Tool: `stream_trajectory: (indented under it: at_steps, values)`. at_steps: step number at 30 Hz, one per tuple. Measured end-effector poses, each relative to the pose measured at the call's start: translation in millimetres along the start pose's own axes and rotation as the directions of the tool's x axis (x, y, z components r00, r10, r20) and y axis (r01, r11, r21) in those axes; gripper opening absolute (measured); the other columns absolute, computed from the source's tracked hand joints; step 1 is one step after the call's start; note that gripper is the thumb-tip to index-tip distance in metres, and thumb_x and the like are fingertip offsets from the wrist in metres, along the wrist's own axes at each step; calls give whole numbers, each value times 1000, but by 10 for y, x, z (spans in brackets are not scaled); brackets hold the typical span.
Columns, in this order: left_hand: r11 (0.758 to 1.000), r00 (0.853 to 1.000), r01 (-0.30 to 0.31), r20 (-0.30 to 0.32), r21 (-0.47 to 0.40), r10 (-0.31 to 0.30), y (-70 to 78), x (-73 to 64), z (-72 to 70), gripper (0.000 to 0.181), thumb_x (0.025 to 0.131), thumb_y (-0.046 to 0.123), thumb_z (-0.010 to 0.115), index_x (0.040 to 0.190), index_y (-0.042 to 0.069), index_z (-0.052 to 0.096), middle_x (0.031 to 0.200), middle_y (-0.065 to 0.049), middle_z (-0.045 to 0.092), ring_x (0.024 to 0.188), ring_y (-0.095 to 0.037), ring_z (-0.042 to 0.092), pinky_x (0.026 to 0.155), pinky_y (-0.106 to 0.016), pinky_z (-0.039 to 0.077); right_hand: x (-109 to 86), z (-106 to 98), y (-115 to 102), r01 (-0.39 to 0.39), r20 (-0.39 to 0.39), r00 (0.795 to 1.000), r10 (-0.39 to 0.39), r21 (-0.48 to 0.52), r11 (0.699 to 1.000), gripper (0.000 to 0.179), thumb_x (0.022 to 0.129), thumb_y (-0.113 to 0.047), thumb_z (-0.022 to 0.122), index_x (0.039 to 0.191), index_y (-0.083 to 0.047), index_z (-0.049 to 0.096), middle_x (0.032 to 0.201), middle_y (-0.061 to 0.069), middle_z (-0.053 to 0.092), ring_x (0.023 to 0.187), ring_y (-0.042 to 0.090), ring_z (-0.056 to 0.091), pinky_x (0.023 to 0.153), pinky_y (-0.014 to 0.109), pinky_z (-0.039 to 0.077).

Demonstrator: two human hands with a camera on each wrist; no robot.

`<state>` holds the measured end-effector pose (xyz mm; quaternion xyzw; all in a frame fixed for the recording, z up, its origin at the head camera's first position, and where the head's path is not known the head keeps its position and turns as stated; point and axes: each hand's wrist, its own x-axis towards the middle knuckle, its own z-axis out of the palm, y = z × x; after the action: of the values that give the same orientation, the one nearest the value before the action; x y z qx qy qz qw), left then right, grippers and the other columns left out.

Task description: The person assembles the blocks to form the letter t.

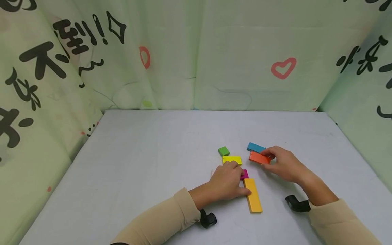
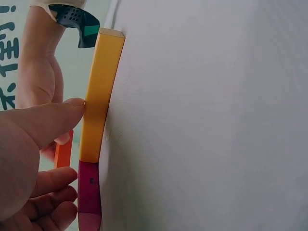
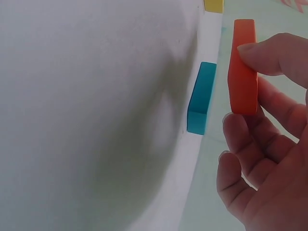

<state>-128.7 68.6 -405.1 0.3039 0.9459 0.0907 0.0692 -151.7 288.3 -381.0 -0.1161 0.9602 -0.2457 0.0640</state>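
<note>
My right hand [image 1: 284,164] pinches an orange-red block [image 3: 242,86] between thumb and fingers, and in the right wrist view it is held up off the table. A blue block [image 3: 201,98] lies on the table just beyond it. My left hand [image 1: 225,182] rests over a short line of blocks. Its thumb touches the long amber block [image 2: 102,96], and its fingertips are at the magenta block [image 2: 88,187], which sits end to end with the amber one. A yellow block [image 1: 232,160] lies just past the left fingers, partly covered by them.
A small green block [image 1: 224,151] lies behind the yellow one. The white table [image 1: 137,153] reaches back to a pale green curtain [image 1: 232,68] with black writing and red hearts, which also hangs on both sides. Black wrist mounts [image 1: 208,218] stick out below the sleeves.
</note>
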Motion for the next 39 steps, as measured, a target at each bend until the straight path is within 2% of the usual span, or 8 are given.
stream_trajectory:
  at_steps: [7, 18, 27, 39]
  values:
    - [1000, 1000, 7, 9, 9, -7, 6, 1, 6, 56, 81, 64, 73, 113, 18, 70, 106, 6, 59, 96, -8, 49, 73, -20, 44, -43, 19, 29, 5, 26, 1000, -5, -5, 1000, 40, 87, -12, 75, 121, 4, 64, 114, 17, 60, 102, 35, 54, 86, 53, 52]
    - [1000, 1000, 4, 8, 25, -4, 12, -10, 1, 56, 81, 64, 72, 115, 19, 70, 109, 6, 59, 99, -8, 49, 73, -19, 44, -80, 60, 31, 39, 70, 997, -37, -23, 999, 36, 86, -10, 73, 119, 3, 65, 111, 12, 62, 97, 29, 55, 85, 48, 53]
    - [1000, 1000, 4, 7, 22, -4, 3, -13, -3, 55, 82, 64, 72, 114, 19, 70, 107, 6, 59, 98, -9, 49, 73, -20, 44, -77, 107, 24, 72, 82, 994, -68, -45, 996, 35, 85, -11, 75, 117, 2, 67, 109, 11, 63, 95, 27, 55, 84, 49, 53]
    - [1000, 1000, -1, 4, 5, 1, -2, -8, -6, 52, 82, 63, 72, 111, 19, 70, 106, 7, 59, 97, -9, 49, 72, -20, 43, -69, 143, -19, 81, 96, 993, -74, -68, 994, 36, 82, -11, 76, 116, 0, 67, 103, 4, 62, 92, 23, 54, 82, 44, 53]
